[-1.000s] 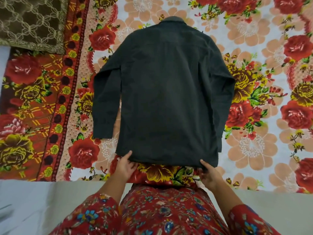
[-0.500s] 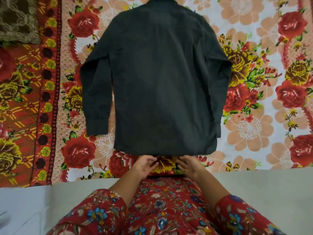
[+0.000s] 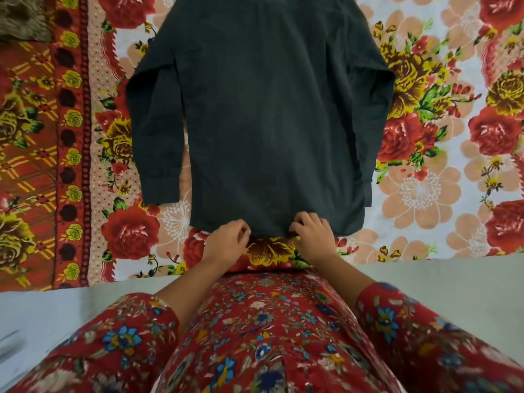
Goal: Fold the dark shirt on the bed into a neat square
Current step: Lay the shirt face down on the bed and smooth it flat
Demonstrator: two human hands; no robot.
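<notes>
Obs.: one dark shirt (image 3: pixel 269 114) lies flat on the bed, spread over a floral bedsheet (image 3: pixel 425 194). The plain side faces up. The collar end runs out of view at the top of the frame.

Hands vs. shirt: both are at the shirt's bottom hem, near its middle, close to each other but apart.
- Right hand (image 3: pixel 313 235): fingers curled over the hem edge, pinching the cloth.
- Left hand (image 3: pixel 226 241): fingers curled and touching the hem edge. Cannot tell whether cloth is actually caught between them.

The body of the shirt extends away from both hands, and the hem is the part nearest the person.

Sleeves: the left sleeve (image 3: pixel 154 137) lies straight beside the shirt body, with a thin strip of sheet showing between the two. The right sleeve (image 3: pixel 371 131) lies against the shirt's other side, cuff near the hem corner.

Count: shirt 1, sleeves 2, hands 2, bedsheet 1.

Other: one brown patterned cloth (image 3: pixel 19 18) lies well beyond the left sleeve, at the frame corner. The person's red floral garment (image 3: pixel 269 336) is below the hem.
</notes>
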